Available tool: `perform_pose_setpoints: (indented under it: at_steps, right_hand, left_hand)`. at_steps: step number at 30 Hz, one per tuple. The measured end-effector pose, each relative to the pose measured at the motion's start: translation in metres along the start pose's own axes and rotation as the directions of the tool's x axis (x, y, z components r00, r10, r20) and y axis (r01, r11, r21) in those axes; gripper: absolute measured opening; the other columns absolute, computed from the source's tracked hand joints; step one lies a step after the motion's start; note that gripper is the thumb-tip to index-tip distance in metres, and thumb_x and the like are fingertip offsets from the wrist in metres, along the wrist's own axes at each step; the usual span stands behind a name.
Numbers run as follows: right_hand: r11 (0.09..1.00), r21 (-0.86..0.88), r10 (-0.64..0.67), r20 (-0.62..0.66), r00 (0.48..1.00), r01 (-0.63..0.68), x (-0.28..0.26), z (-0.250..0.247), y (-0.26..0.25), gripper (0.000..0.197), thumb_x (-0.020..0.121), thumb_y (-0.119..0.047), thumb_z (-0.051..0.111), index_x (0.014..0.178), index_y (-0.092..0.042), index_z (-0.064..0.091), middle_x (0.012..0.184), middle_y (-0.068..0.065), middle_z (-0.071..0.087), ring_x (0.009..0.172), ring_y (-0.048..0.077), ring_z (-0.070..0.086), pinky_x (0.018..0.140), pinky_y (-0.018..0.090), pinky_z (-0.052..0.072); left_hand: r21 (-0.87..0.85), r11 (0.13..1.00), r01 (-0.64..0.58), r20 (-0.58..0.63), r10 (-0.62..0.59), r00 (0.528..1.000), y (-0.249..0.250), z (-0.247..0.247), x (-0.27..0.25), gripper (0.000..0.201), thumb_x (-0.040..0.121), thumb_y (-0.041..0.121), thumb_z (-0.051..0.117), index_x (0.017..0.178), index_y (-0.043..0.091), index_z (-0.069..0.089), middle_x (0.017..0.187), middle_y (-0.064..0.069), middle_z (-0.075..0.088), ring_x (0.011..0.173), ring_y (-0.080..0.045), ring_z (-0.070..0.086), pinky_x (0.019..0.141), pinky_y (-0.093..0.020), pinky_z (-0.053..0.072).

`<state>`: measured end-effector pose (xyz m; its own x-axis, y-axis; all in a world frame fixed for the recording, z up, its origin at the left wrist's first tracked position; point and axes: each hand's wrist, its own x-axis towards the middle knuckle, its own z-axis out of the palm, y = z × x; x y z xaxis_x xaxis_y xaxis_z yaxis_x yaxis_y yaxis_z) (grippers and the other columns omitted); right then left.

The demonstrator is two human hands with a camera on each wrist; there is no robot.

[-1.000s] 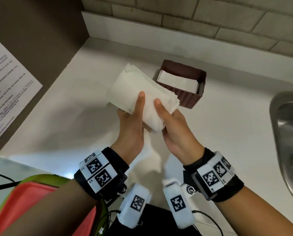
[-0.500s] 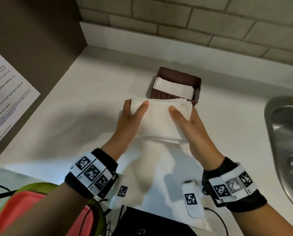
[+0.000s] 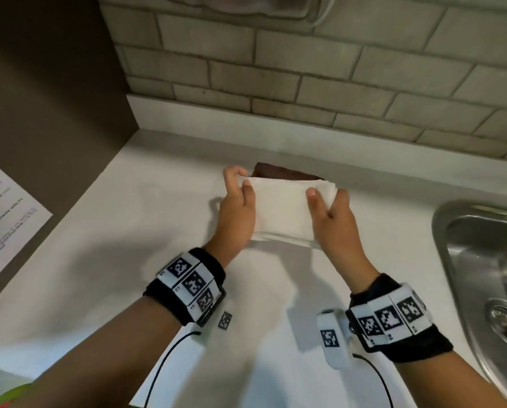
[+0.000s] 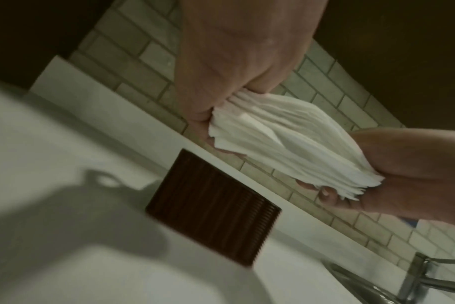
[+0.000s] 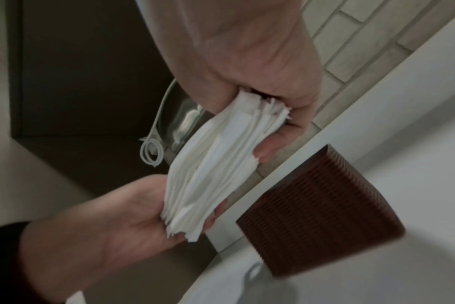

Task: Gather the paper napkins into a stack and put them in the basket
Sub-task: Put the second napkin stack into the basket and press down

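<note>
A thick stack of white paper napkins (image 3: 281,209) hangs in the air just in front of and above the brown woven basket (image 3: 284,171). My left hand (image 3: 237,198) grips the stack's left end, thumb on top and fingers underneath. My right hand (image 3: 328,207) grips the right end the same way. In the left wrist view the napkin stack (image 4: 286,144) fans out between both hands above the basket (image 4: 213,207). The right wrist view shows the same stack (image 5: 213,164) up and to the left of the basket (image 5: 322,205). The stack hides the basket's inside.
A white counter (image 3: 128,245) runs to a brick-tiled wall (image 3: 305,69). A steel sink (image 3: 487,275) lies at the right, with a tap (image 4: 416,277). A dark panel with a printed sheet (image 3: 2,219) stands at the left.
Both hands turned the stack level, spread to its two ends and carried it forward over the basket. The head view tilted up toward the wall.
</note>
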<state>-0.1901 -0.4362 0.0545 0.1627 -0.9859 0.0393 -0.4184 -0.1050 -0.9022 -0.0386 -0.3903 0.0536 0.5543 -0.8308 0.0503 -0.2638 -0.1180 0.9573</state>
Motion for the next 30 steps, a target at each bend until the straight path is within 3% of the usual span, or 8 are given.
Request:
perform_pose_setpoints:
  at_steps: [4, 7, 9, 12, 17, 21, 25, 30]
  right_hand:
    - [0.996, 0.052, -0.07, -0.095, 0.993, 0.075, 0.043, 0.005, -0.006, 0.039, 0.101, -0.034, 0.043, 0.126, -0.005, 0.035, 0.087, -0.012, 0.053, 0.075, 0.002, 0.054, 0.055, 0.007, 0.04]
    - [0.995, 0.046, -0.079, -0.118, 0.99, 0.085, 0.062, 0.016, 0.0, 0.042, 0.102, -0.03, 0.04, 0.134, -0.004, 0.028, 0.089, -0.013, 0.051, 0.084, 0.015, 0.055, 0.069, 0.022, 0.04]
    - [0.996, 0.031, -0.075, -0.123, 0.99, 0.079, 0.068, 0.023, 0.008, 0.044, 0.102, -0.029, 0.039, 0.136, -0.005, 0.026, 0.09, -0.008, 0.053, 0.087, 0.02, 0.054, 0.076, 0.026, 0.037]
    - [0.997, -0.009, -0.074, -0.118, 0.99, 0.074, 0.073, 0.031, 0.02, 0.044, 0.102, -0.032, 0.037, 0.137, -0.007, 0.025, 0.096, 0.008, 0.055, 0.082, 0.024, 0.055, 0.074, 0.029, 0.037]
    - [0.991, -0.113, -0.081, -0.065, 0.995, 0.073, 0.082, 0.03, 0.031, 0.038, 0.102, -0.031, 0.036, 0.133, -0.009, 0.029, 0.092, 0.01, 0.052, 0.075, 0.024, 0.052, 0.068, 0.03, 0.036]
    - [0.982, -0.18, -0.067, -0.035, 0.997, 0.059, 0.084, 0.031, 0.032, 0.036, 0.102, -0.03, 0.036, 0.131, -0.01, 0.031, 0.09, 0.012, 0.054, 0.072, 0.025, 0.053, 0.064, 0.029, 0.035]
    - [0.967, -0.248, -0.057, -0.006, 0.998, 0.054, 0.085, 0.032, 0.031, 0.037, 0.102, -0.029, 0.036, 0.132, -0.008, 0.032, 0.104, 0.025, 0.06, 0.075, 0.034, 0.058, 0.064, 0.03, 0.035]
    - [0.937, -0.331, -0.101, 0.043, 0.994, 0.11, 0.084, 0.034, 0.026, 0.038, 0.102, -0.023, 0.038, 0.133, -0.001, 0.033, 0.113, 0.031, 0.057, 0.085, 0.043, 0.062, 0.064, 0.028, 0.034]
  left_hand:
    - [0.039, 0.992, -0.124, 0.07, 0.121, 0.99, 0.012, 0.014, 0.056, 0.017, 0.101, 0.004, 0.027, 0.104, 0.02, 0.031, 0.066, 0.0, 0.037, 0.05, -0.013, 0.033, 0.041, -0.014, 0.028]
    - [0.108, 0.981, -0.164, 0.151, 0.146, 0.978, 0.002, 0.024, 0.085, 0.03, 0.092, -0.011, 0.025, 0.101, 0.016, 0.035, 0.087, -0.007, 0.044, 0.058, -0.017, 0.038, 0.053, -0.021, 0.032]
    - [0.14, 0.979, -0.146, 0.153, 0.124, 0.98, -0.007, 0.03, 0.095, 0.032, 0.091, -0.014, 0.024, 0.097, 0.013, 0.039, 0.089, -0.011, 0.046, 0.064, -0.02, 0.04, 0.059, -0.025, 0.03]
    - [0.161, 0.974, -0.161, 0.139, 0.139, 0.98, -0.018, 0.035, 0.099, 0.039, 0.087, -0.018, 0.024, 0.096, 0.012, 0.045, 0.091, -0.01, 0.05, 0.072, -0.021, 0.045, 0.06, -0.022, 0.029]
    - [0.266, 0.949, -0.17, 0.159, 0.131, 0.978, -0.025, 0.033, 0.096, 0.04, 0.086, -0.016, 0.027, 0.109, 0.003, 0.055, 0.093, -0.013, 0.052, 0.074, -0.022, 0.045, 0.061, -0.022, 0.028]
    - [0.359, 0.911, -0.204, 0.189, 0.143, 0.972, -0.026, 0.029, 0.089, 0.044, 0.086, -0.016, 0.031, 0.118, 0.003, 0.056, 0.117, -0.02, 0.057, 0.094, -0.028, 0.054, 0.072, -0.017, 0.03]
    - [0.461, 0.84, -0.288, 0.236, 0.197, 0.952, -0.023, 0.02, 0.082, 0.044, 0.088, -0.013, 0.037, 0.12, 0.006, 0.061, 0.136, -0.015, 0.05, 0.117, -0.026, 0.055, 0.091, -0.015, 0.033]
    - [0.549, 0.7, -0.458, 0.271, 0.369, 0.889, -0.019, 0.015, 0.067, 0.034, 0.088, -0.009, 0.048, 0.113, 0.002, 0.068, 0.15, -0.02, 0.041, 0.138, -0.032, 0.041, 0.108, -0.033, 0.037]
